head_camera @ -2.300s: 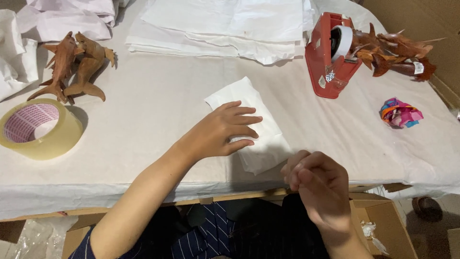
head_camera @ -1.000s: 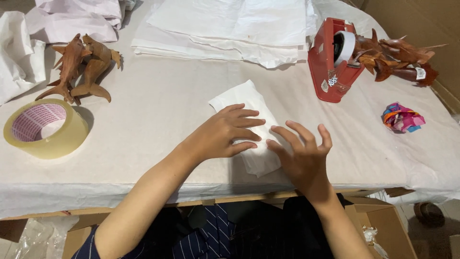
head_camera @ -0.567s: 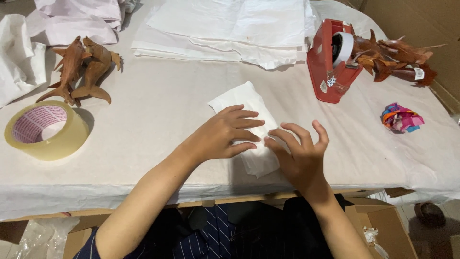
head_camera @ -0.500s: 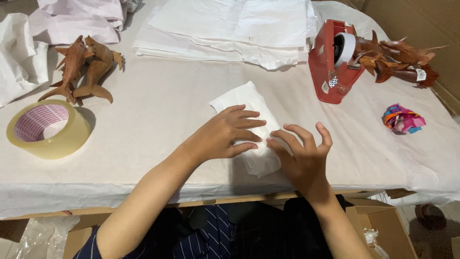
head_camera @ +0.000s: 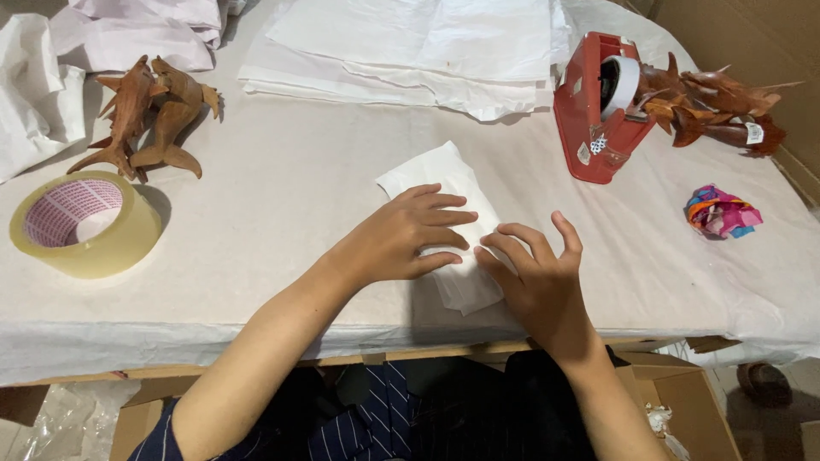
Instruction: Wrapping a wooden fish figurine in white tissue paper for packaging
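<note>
A small bundle wrapped in white paper (head_camera: 440,183) lies on the white-covered table (head_camera: 282,222) in front of me. My left hand (head_camera: 401,235) lies flat on its middle, fingers together, pressing it down. My right hand (head_camera: 534,273) rests on the bundle's near right end with fingers spread, fingertips touching the paper beside my left hand. Neither hand grips anything.
A red tape dispenser (head_camera: 598,107) and brown carved wooden figures (head_camera: 713,107) stand at the back right, a crumpled colourful wrapper (head_camera: 720,212) near them. Two carved wooden figures (head_camera: 149,115) and a big tape roll (head_camera: 81,224) are on the left. Stacked white paper sheets (head_camera: 410,43) lie behind. A cardboard box (head_camera: 683,410) sits below.
My right hand came up from below the table edge, opened, and settled on the bundle's near end. My left hand stayed pressed on the bundle.
</note>
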